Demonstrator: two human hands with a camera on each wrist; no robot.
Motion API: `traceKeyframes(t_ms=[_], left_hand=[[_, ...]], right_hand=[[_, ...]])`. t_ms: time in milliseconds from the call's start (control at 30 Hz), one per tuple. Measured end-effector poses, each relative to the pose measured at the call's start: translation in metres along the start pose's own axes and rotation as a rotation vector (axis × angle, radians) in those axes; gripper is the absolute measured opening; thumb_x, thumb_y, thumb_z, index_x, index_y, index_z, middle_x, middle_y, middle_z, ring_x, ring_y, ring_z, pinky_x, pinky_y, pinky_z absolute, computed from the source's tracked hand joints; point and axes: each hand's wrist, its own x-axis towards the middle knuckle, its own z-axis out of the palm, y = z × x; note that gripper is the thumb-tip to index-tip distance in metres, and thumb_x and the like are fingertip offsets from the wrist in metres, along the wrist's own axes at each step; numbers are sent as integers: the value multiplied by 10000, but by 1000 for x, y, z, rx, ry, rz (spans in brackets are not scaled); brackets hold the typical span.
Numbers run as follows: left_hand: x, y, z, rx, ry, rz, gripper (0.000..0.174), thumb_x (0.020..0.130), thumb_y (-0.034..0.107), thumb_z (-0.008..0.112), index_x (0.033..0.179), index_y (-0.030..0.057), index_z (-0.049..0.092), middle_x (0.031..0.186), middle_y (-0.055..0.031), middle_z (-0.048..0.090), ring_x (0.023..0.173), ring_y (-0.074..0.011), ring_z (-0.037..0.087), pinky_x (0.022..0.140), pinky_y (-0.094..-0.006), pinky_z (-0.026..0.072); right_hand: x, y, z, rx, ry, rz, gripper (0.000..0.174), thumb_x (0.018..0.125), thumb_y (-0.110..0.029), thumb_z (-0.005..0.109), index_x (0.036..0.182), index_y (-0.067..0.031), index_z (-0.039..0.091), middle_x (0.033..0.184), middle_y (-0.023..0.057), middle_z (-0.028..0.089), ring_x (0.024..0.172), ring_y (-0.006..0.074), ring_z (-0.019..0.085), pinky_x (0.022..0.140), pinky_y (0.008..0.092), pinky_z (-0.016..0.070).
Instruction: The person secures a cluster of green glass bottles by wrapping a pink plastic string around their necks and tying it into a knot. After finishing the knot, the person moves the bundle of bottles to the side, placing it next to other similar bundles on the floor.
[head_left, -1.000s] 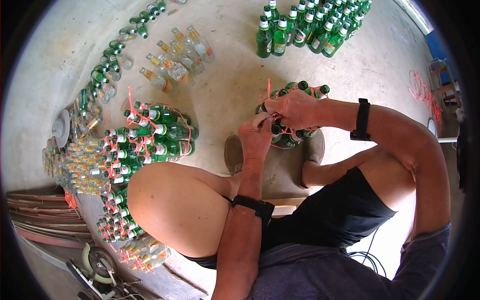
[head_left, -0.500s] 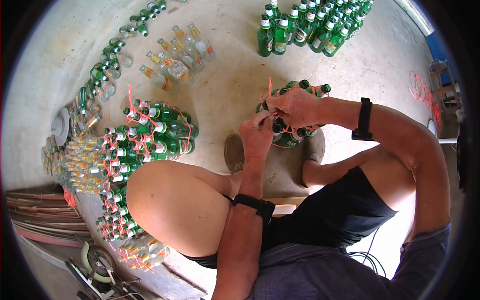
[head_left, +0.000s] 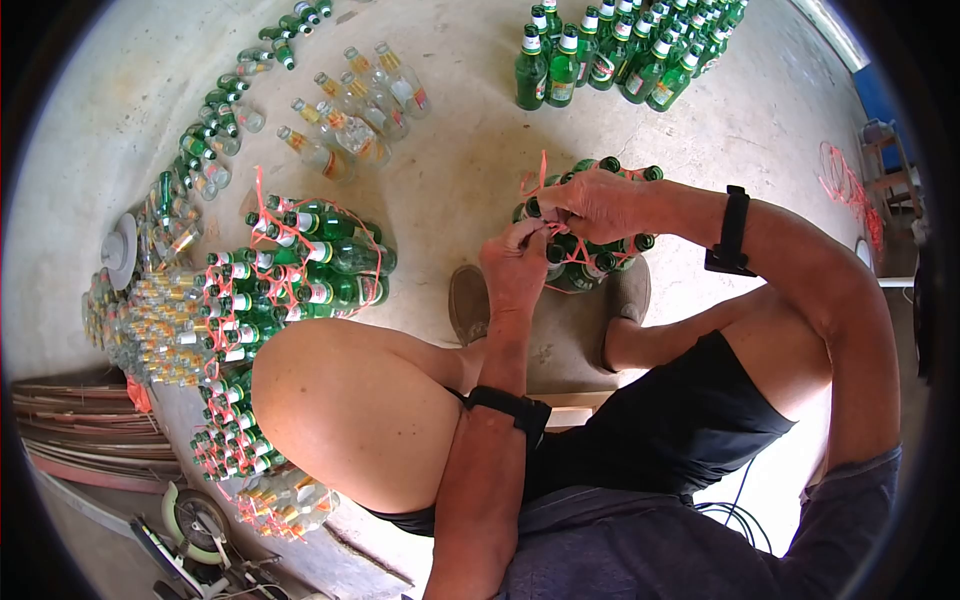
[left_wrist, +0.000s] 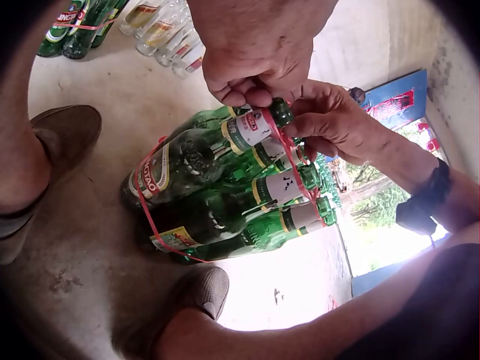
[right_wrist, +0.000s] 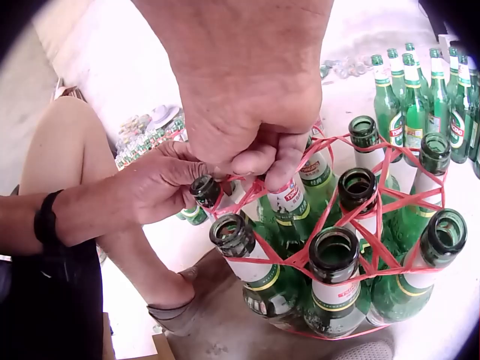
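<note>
Left hand [head_left: 514, 272] and right hand [head_left: 600, 207] — fingers pinching red twine [right_wrist: 300, 259]. Green bottles [left_wrist: 196, 161] stand near shoes [head_left: 467, 303] on the floor [head_left: 450, 150], likely for reach

green bottles [right_wrist: 401, 296] with white neck labels [right_wrist: 334, 292] with red print on some, pinky-red string [right_wrist: 300, 259], clear bottles [head_left: 352, 135] with orangey-yellow labels, brown shoes [head_left: 468, 305], plain black shorts [head_left: 680, 410], black wrist straps [head_left: 732, 230], dark purplish shirt [head_left: 650, 545]
</note>
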Motion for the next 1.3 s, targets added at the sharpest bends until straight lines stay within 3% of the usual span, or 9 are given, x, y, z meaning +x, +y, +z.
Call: traceKeyframes(t_ms=[100, 200, 733, 933, 1033, 1133, 1233, 1300], left_hand=[[-1, 0, 0, -32, 2, -5, 103, 899, -21, 701, 978, -1, 764, 777, -108, 755, 705, -102, 690, 662, -275, 544], [-1, 2, -2, 14, -36, -18, 106, 952, -24, 694, 1023, -35, 772, 833, -10, 735, 759, -41, 621, 664, -225, 515], [-2, 3, -1, -24, -29, -76, 124, 953, -13, 704, 1050, -44, 774, 825, -16, 734, 736, -41, 620, 645, -225, 518], [-1, 3, 0, -51, -21, -90, 122, 940, -11, 705, 1037, -31, 776, 799, -35, 736, 714, -50, 626, 629, -239, 518], [-1, 6, 0, -45, -5, -77, 131, 911, -10, 709, 1023, -19, 775, 753, -70, 739, 690, -70, 646, 633, -259, 524], [-1, 6, -2, 2, -10, -58, 126, 913, -9, 709, 1020, -18, 776, 754, -73, 740, 688, -73, 647, 632, -263, 525], [-1, 4, 0, -38, -6, -59, 122, 914, -7, 712, 1017, -17, 776, 762, -77, 744, 691, -75, 650, 637, -265, 526], [-1, 4, 0, -41, -5, -43, 119, 914, -6, 713, 1015, -17, 775, 772, -81, 749, 698, -75, 653, 642, -265, 527]], right_hand=[[1, 0, -2, 2, -17, -2, 186, 811, 20, 682, 945, -85, 607, 762, 110, 664, 770, 362, 694, 641, 475, 508], [2, 2, -3, 20, -15, -12, 168, 818, 20, 682, 933, -81, 614, 763, 110, 665, 764, 351, 694, 633, 462, 508], [3, 2, -10, 71, -81, 28, 101, 847, 6, 667, 917, -65, 654, 799, 119, 674, 783, 330, 686, 646, 444, 505], [4, 14, 1, -44, -33, -43, 136, 837, -13, 657, 946, -88, 691, 844, 131, 666, 819, 362, 680, 690, 477, 531], [3, 11, -1, -78, -45, 5, 78, 832, -49, 695, 897, -92, 697, 877, 122, 641, 844, 358, 672, 707, 481, 533], [1, -2, -9, -158, 66, -64, 30, 835, -88, 721, 853, -97, 698, 879, 117, 617, 823, 357, 667, 694, 481, 526], [3, -1, -8, -233, 110, -108, 48, 846, -123, 710, 863, -116, 755, 765, 142, 673, 763, 364, 698, 677, 476, 555], [3, -3, -8, -205, 16, -42, 24, 839, -109, 707, 850, -88, 711, 839, 138, 644, 795, 373, 678, 681, 493, 532]])
